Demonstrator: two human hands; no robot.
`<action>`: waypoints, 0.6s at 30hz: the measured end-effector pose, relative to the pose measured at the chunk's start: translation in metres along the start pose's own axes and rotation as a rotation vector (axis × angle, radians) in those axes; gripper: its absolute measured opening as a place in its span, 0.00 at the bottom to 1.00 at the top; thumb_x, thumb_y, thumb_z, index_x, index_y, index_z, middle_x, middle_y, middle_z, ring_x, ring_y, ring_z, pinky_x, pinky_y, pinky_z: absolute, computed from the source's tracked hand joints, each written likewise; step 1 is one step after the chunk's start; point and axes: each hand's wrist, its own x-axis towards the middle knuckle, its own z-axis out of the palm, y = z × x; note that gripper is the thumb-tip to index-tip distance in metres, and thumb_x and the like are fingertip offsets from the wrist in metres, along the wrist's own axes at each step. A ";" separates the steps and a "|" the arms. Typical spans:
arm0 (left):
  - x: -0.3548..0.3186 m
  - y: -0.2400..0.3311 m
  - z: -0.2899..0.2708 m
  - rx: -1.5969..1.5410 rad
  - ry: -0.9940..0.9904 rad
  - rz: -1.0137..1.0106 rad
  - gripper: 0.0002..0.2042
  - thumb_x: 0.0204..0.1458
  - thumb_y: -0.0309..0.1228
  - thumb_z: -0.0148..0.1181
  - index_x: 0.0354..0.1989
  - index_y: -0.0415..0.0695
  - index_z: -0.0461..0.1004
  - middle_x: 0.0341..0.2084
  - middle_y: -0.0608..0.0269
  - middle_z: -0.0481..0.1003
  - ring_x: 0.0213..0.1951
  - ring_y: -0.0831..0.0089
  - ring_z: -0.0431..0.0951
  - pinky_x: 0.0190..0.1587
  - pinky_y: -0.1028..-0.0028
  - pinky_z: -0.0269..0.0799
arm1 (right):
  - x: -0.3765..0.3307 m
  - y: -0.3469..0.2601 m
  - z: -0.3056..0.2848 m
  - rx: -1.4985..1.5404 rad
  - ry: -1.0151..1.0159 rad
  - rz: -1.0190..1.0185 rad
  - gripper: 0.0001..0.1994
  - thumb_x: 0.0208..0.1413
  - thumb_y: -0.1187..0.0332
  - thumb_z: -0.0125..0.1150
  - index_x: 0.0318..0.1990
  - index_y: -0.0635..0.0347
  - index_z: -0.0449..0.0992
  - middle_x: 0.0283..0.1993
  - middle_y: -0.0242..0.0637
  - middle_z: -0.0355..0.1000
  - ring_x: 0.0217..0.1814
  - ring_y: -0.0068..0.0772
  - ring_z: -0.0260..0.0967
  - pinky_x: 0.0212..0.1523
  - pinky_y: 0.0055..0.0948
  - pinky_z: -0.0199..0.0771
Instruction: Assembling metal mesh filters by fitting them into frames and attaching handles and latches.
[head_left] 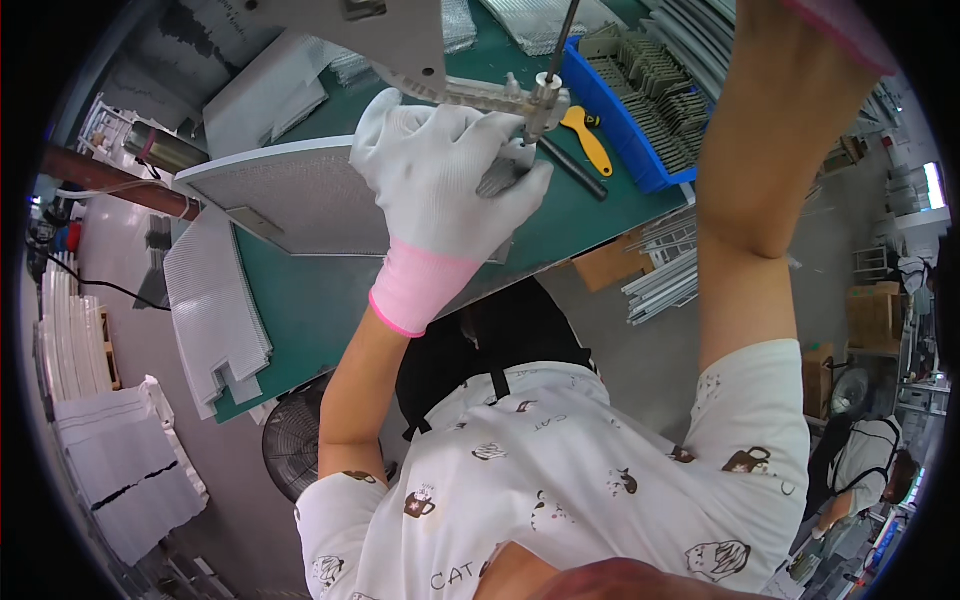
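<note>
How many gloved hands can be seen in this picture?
1: the left hand in a white glove with a pink cuff, pressing a metal part onto the mesh panel. The right hand is raised out of view.

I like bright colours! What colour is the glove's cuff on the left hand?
Pink. The left hand wears a white glove with a pink cuff, clear in the head view.

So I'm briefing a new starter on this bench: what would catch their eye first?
Probably the left hand in its white glove with a pink cuff, pressing a small metal part against a mesh filter panel at centre. Just above it stands a vertical press tool. A blue bin of grey metal pieces sits upper right, a yellow-handled cutter beside it.
</note>
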 end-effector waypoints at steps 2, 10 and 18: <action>0.008 0.004 0.006 -0.018 0.023 0.006 0.12 0.28 0.37 0.68 0.25 0.54 0.77 0.21 0.75 0.71 0.28 0.69 0.70 0.49 0.61 0.60 | 0.005 0.027 0.007 -0.028 0.011 -0.011 0.13 0.57 0.66 0.50 0.48 0.55 0.72 0.35 0.36 0.71 0.33 0.35 0.70 0.34 0.32 0.69; 0.010 0.003 -0.001 -0.013 -0.047 -0.003 0.08 0.27 0.34 0.67 0.15 0.53 0.73 0.18 0.73 0.70 0.26 0.69 0.68 0.45 0.63 0.62 | 0.019 0.003 -0.006 0.062 0.124 -0.030 0.13 0.56 0.67 0.50 0.49 0.55 0.72 0.36 0.37 0.72 0.35 0.36 0.70 0.36 0.32 0.69; 0.001 0.003 -0.005 -0.023 0.007 -0.025 0.07 0.28 0.34 0.67 0.16 0.52 0.73 0.17 0.73 0.69 0.26 0.69 0.68 0.36 0.66 0.59 | 0.040 -0.031 -0.015 0.142 0.225 -0.024 0.14 0.56 0.67 0.51 0.50 0.55 0.72 0.36 0.38 0.72 0.36 0.37 0.70 0.38 0.32 0.69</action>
